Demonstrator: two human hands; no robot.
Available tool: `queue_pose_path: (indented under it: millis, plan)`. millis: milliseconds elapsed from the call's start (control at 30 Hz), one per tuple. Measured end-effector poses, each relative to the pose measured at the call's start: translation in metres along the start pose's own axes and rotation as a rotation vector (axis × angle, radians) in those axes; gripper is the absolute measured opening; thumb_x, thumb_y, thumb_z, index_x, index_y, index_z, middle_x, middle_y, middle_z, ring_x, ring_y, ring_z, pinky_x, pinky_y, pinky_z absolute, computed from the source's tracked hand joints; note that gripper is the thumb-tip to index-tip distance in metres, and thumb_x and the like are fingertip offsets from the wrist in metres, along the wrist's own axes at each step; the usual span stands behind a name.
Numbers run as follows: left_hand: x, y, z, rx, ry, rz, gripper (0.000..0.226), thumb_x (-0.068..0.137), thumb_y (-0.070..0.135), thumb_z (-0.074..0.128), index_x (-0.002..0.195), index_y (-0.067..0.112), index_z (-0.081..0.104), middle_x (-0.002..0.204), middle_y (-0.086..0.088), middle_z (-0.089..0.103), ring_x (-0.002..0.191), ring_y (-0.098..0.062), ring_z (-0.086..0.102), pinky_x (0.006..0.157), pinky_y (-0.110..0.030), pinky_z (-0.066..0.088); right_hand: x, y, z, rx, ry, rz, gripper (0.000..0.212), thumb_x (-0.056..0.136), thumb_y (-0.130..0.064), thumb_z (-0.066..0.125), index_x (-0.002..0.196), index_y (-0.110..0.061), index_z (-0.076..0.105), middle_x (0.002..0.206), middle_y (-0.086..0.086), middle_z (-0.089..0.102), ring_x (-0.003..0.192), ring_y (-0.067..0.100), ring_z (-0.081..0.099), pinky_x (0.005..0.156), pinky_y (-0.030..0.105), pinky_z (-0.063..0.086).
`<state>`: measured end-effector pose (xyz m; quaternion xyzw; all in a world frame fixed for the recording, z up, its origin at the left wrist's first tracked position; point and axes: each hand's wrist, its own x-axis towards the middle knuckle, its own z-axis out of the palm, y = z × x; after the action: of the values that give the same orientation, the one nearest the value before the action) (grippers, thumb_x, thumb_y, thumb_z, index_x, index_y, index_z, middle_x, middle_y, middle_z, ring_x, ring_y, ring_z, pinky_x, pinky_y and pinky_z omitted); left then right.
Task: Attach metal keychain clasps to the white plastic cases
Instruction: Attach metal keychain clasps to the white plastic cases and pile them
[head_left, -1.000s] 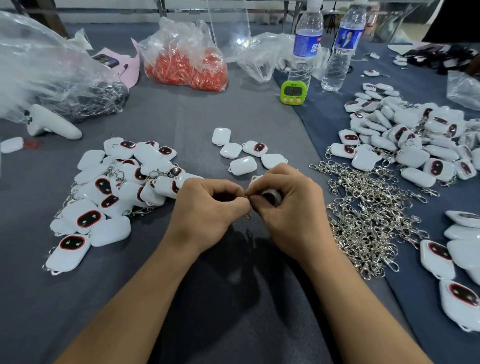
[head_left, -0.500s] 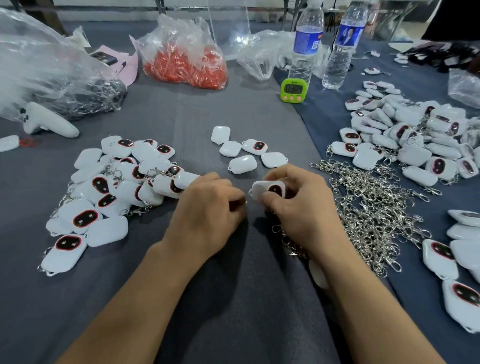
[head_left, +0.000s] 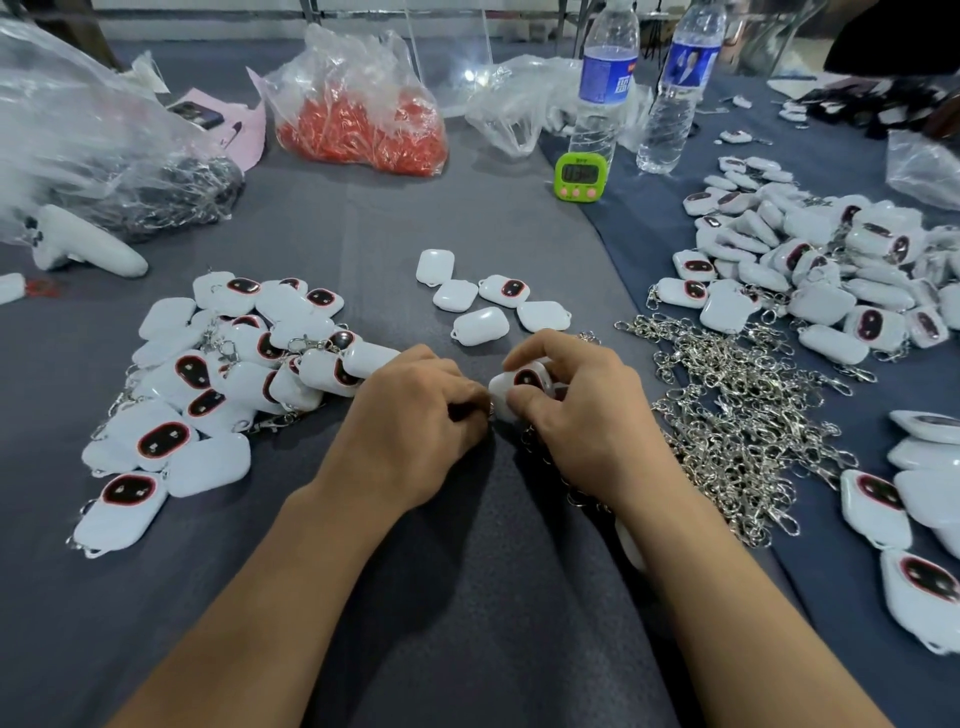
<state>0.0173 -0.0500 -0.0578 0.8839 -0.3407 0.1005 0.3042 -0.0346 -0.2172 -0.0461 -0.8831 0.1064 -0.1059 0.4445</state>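
Observation:
At the table's middle my right hand (head_left: 592, 415) grips a white plastic case (head_left: 511, 387) with a dark oval face, thumb and fingers curled round it. My left hand (head_left: 415, 421) is curled tight against the case's left edge, fingertips pinching at a small metal clasp (head_left: 488, 410) that is mostly hidden. A heap of loose metal keychain clasps (head_left: 737, 415) lies right of my right hand. Left of my hands lies a pile of cases with clasps on them (head_left: 218, 374). Several bare cases (head_left: 483, 306) sit just beyond my hands.
A big pile of white cases (head_left: 810, 270) fills the right side, with more (head_left: 919, 519) at the near right edge. At the back stand two water bottles (head_left: 602, 88), a green timer (head_left: 579, 176), a bag of red parts (head_left: 363, 119) and a large plastic bag (head_left: 104, 156).
My hands dropped lower toward the table and turned the case so its dark oval face shows; the chain now trails under my right hand.

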Motion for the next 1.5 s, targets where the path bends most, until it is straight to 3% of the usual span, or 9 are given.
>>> queue_pose_path:
  millis: [200, 333, 867, 967, 1067, 1200, 1300, 1400, 1500]
  plan:
    - [-0.002, 0.001, 0.003, 0.052, 0.024, 0.013, 0.004, 0.079, 0.017, 0.080, 0.082, 0.019, 0.080, 0.070, 0.002, 0.067, 0.078, -0.020, 0.054, 0.072, -0.040, 0.049, 0.001, -0.003, -0.003, -0.024, -0.022, -0.003, 0.014, 0.086, -0.022, 0.076, 0.093, -0.033, 0.072, 0.088, -0.009, 0.071, 0.082, 0.006, 0.064, 0.063, 0.006, 0.043]
    - [-0.003, 0.003, 0.005, 0.120, 0.072, 0.028, 0.008, 0.077, 0.023, 0.074, 0.076, 0.017, 0.079, 0.063, 0.002, 0.065, 0.072, -0.021, 0.056, 0.069, -0.038, 0.048, -0.001, -0.004, -0.004, -0.020, -0.026, -0.012, 0.015, 0.085, -0.021, 0.076, 0.090, -0.034, 0.071, 0.086, -0.010, 0.071, 0.082, 0.011, 0.066, 0.066, 0.016, 0.048]
    - [-0.005, 0.008, 0.008, 0.154, 0.161, -0.004, 0.012, 0.068, 0.020, 0.090, 0.072, 0.015, 0.080, 0.056, -0.002, 0.063, 0.062, -0.024, 0.056, 0.063, -0.035, 0.049, 0.001, 0.000, -0.003, -0.003, -0.031, 0.041, 0.013, 0.082, -0.022, 0.074, 0.086, -0.034, 0.072, 0.080, -0.011, 0.072, 0.070, -0.002, 0.061, 0.056, 0.003, 0.040]
    - [-0.004, 0.010, 0.008, 0.163, 0.197, -0.014, 0.012, 0.067, 0.018, 0.090, 0.071, 0.015, 0.079, 0.057, -0.001, 0.063, 0.063, -0.025, 0.056, 0.063, -0.037, 0.049, 0.002, 0.003, 0.000, 0.082, -0.022, 0.090, 0.014, 0.082, -0.020, 0.074, 0.086, -0.034, 0.072, 0.078, -0.011, 0.073, 0.062, 0.003, 0.062, 0.057, 0.013, 0.046]
    - [-0.004, 0.012, 0.004, -0.001, 0.224, -0.085, 0.012, 0.069, 0.020, 0.087, 0.077, 0.024, 0.080, 0.067, 0.010, 0.067, 0.072, -0.013, 0.059, 0.070, -0.028, 0.048, 0.005, 0.001, 0.000, 0.292, -0.029, 0.191, 0.019, 0.084, -0.007, 0.070, 0.083, -0.025, 0.073, 0.071, -0.002, 0.070, 0.048, 0.015, 0.057, 0.050, 0.024, 0.043]
    - [-0.002, 0.011, -0.002, -0.324, 0.147, -0.236, 0.016, 0.074, 0.027, 0.087, 0.085, 0.037, 0.080, 0.073, 0.022, 0.071, 0.071, 0.000, 0.063, 0.064, -0.008, 0.042, 0.006, -0.002, -0.007, 0.613, -0.058, 0.312, 0.017, 0.088, 0.002, 0.063, 0.083, -0.012, 0.071, 0.058, 0.006, 0.062, 0.035, 0.015, 0.043, 0.037, 0.017, 0.029]
    - [0.003, 0.010, -0.002, -0.605, 0.090, -0.355, 0.014, 0.078, 0.019, 0.085, 0.079, 0.033, 0.081, 0.071, 0.014, 0.075, 0.064, 0.004, 0.065, 0.064, -0.010, 0.047, 0.005, -0.005, -0.011, 0.765, -0.129, 0.366, 0.014, 0.091, 0.001, 0.059, 0.088, -0.007, 0.071, 0.065, 0.009, 0.065, 0.035, 0.013, 0.041, 0.036, 0.017, 0.028]
    - [0.005, 0.012, -0.001, -0.734, 0.034, -0.412, 0.003, 0.077, 0.033, 0.082, 0.078, 0.031, 0.081, 0.072, 0.005, 0.076, 0.068, -0.003, 0.067, 0.071, -0.015, 0.052, 0.003, -0.007, -0.013, 0.818, -0.162, 0.387, 0.016, 0.091, 0.001, 0.057, 0.088, -0.006, 0.071, 0.067, 0.008, 0.067, 0.038, 0.012, 0.040, 0.039, 0.021, 0.029]
    - [0.004, 0.012, -0.003, -0.763, 0.013, -0.374, 0.017, 0.068, 0.043, 0.078, 0.076, 0.029, 0.080, 0.068, 0.005, 0.074, 0.064, -0.002, 0.063, 0.068, -0.014, 0.051, 0.000, -0.009, -0.013, 0.843, -0.152, 0.378, 0.018, 0.091, 0.002, 0.056, 0.086, -0.006, 0.071, 0.064, 0.007, 0.065, 0.037, 0.013, 0.040, 0.040, 0.022, 0.026]
